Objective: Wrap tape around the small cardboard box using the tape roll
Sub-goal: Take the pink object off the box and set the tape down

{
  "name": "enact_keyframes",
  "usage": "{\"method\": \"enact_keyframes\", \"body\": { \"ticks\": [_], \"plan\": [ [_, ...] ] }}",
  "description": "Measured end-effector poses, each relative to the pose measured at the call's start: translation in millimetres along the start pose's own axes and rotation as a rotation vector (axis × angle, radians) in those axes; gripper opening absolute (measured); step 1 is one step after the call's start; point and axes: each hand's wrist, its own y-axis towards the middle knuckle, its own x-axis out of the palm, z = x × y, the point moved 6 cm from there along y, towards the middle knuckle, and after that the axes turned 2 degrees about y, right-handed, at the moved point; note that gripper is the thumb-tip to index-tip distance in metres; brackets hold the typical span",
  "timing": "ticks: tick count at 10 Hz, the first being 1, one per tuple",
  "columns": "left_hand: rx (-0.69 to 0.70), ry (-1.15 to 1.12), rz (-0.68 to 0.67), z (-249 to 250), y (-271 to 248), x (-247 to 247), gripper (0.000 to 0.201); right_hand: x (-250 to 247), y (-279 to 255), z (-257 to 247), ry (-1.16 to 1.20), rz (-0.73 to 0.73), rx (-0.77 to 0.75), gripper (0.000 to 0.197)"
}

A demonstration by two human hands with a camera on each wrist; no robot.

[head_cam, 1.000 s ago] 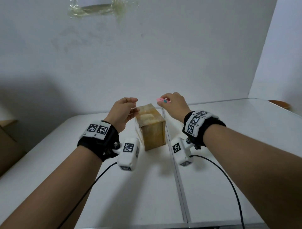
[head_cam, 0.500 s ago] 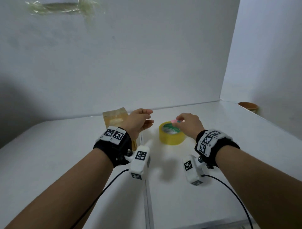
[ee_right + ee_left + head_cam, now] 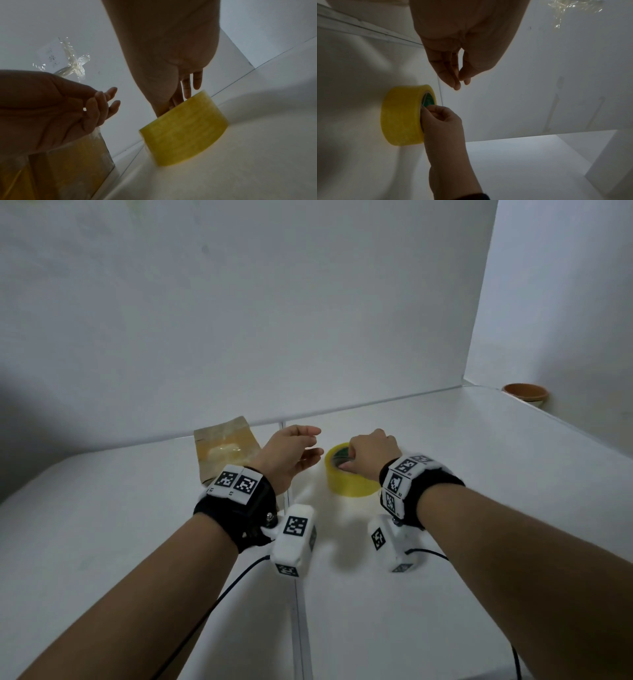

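Box [image 3: 227, 448] stands at 11 o'clock, just behind left hand [image 3: 289, 457], which hovers empty with fingers loosely spread. Roll [image 3: 346, 474] lies flat at 1 o'clock, hole up; right hand [image 3: 368, 451] grips its rim, fingers inside the core. Box sits left of roll.

No readable words, brands or numbers are found. Only black-and-white square code markers are seen on the wristbands [image 3: 236, 483] and on the white wrist camera housings [image 3: 294, 534]. Print on the green core of the tape roll [image 3: 429, 100] is too blurred to be read.
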Motion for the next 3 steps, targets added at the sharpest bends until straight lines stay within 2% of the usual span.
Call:
{"method": "enact_keyframes", "body": {
  "ticks": [2, 3],
  "plan": [
    [-0.007, -0.011, -0.031, -5.4, 6.6, 7.2, 0.022, 5.3, 3.6, 8.2, 0.087, -0.101, 0.086, 0.052],
    [-0.006, -0.033, -0.028, -5.5, 8.8, 7.3, 0.022, -0.7, 1.1, 9.3, 0.179, -0.084, 0.096, 0.046]
  ]
}}
